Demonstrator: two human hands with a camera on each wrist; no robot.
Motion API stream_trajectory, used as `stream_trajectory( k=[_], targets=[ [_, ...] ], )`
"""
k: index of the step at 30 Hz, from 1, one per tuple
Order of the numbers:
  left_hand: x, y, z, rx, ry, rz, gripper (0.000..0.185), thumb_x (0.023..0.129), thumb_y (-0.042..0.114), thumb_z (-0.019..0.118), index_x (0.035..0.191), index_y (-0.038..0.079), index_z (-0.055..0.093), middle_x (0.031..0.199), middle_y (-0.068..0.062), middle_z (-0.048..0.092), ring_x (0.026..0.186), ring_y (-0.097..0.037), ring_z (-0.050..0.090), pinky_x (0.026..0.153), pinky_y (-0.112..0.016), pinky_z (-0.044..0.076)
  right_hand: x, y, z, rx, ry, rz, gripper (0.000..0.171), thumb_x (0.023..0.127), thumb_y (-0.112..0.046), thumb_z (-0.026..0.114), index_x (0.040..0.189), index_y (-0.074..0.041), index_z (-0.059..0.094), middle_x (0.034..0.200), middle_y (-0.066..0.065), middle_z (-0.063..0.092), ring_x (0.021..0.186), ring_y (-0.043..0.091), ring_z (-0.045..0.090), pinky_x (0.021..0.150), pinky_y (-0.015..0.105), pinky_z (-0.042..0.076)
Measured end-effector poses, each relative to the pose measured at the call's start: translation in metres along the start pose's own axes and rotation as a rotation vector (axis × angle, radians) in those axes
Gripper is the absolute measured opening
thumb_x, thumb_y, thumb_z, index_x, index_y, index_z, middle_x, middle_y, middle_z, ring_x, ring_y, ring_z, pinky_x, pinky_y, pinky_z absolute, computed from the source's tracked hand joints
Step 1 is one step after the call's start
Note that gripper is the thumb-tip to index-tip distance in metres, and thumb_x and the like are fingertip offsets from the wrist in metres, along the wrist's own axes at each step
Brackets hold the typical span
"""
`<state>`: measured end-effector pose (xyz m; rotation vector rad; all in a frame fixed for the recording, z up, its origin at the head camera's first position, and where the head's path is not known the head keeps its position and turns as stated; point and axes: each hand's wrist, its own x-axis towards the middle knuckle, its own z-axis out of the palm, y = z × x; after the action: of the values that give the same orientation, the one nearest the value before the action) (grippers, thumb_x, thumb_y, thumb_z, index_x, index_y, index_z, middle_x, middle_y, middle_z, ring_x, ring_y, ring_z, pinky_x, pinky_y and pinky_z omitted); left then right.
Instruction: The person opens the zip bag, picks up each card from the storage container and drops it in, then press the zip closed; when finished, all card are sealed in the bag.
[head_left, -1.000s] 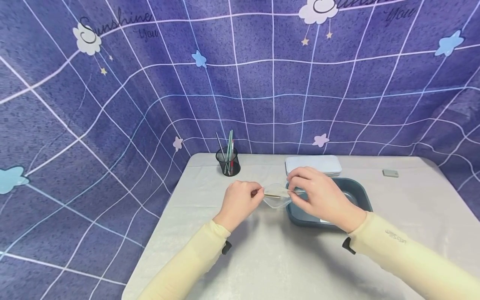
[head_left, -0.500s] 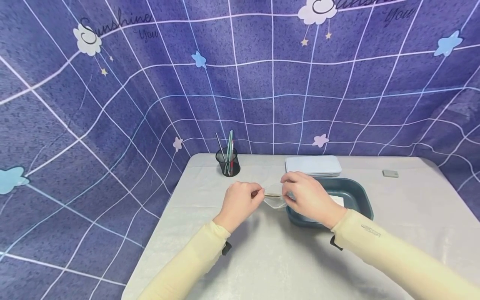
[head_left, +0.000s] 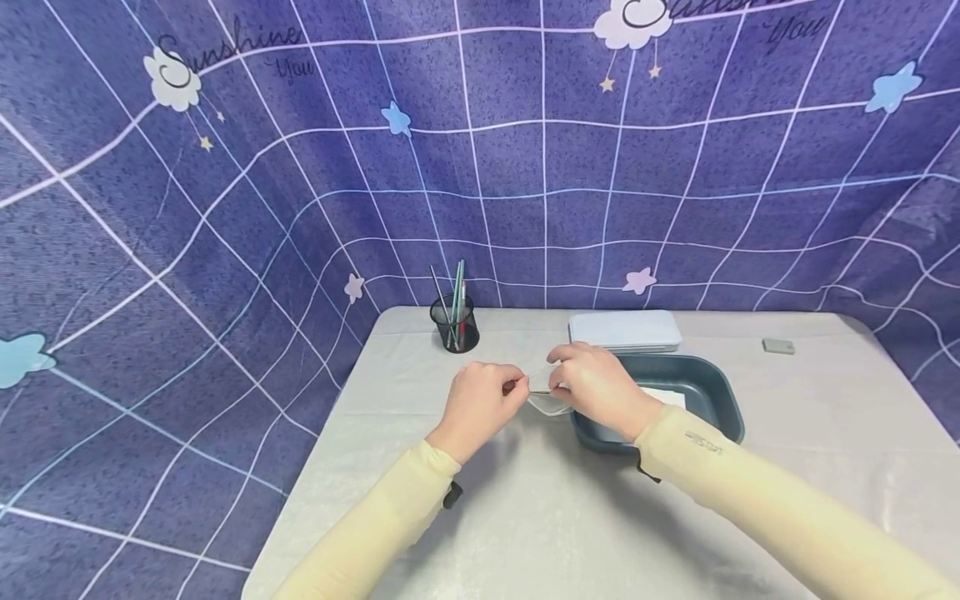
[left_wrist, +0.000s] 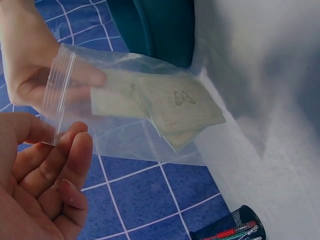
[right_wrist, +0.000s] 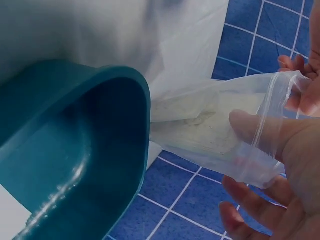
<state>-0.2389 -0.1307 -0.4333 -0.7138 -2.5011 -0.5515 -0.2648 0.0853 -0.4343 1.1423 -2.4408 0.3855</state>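
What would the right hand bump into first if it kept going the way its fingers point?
Most likely the left hand. The right hand points leftward along the zip strip of the clear zip bag, which both hands pinch, and the left hand's fingertips sit just across that short gap. Depth is hard to judge.

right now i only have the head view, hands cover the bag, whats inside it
Observer: The left wrist view shows a few pale folded paper slips inside the clear zip bag.
Operator: who has the zip strip
Observer: The right hand pinches it, thumb laid over the strip; the left hand holds the bag's end corner.
Operator: is the bag resting in the tub
Observer: No. In the right wrist view it hangs beside the rim of the teal tub, outside it.
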Motion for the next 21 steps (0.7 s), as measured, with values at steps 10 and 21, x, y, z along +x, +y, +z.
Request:
stream_trajectory(
  k=[10,21],
  targets=[
    [0.0006,0.0035,-0.0034,-0.009,-0.017,-0.012,0.017,0.09,0.015,0.07,0.076,0.02,0.077,0.06,0.016,0.059,0.053,-0.002,0.052,0.052,-0.025,0.041,0.0057,-0.0042,0.006,-0.104,-0.069,0.019,0.026,0.077,0.0,0.082,0.063,-0.019,0.07,0.088,0.0,0.064,0.078,0.026,0.061,0.061,0.044,0.051],
    [-0.0002,0.0015,-0.0035,-0.009,0.0,-0.005,0.016,0.089,0.016,0.07,0.075,0.02,0.077,0.059,0.016,0.057,0.053,-0.002,0.051,0.051,-0.025,0.04,0.005,-0.0065,0.0063,-0.128,-0.065,0.02,0.026,0.077,0.001,0.079,0.062,-0.018,0.07,0.079,-0.004,0.057,0.071,0.024,0.057,0.059,0.041,0.048]
  ],
)
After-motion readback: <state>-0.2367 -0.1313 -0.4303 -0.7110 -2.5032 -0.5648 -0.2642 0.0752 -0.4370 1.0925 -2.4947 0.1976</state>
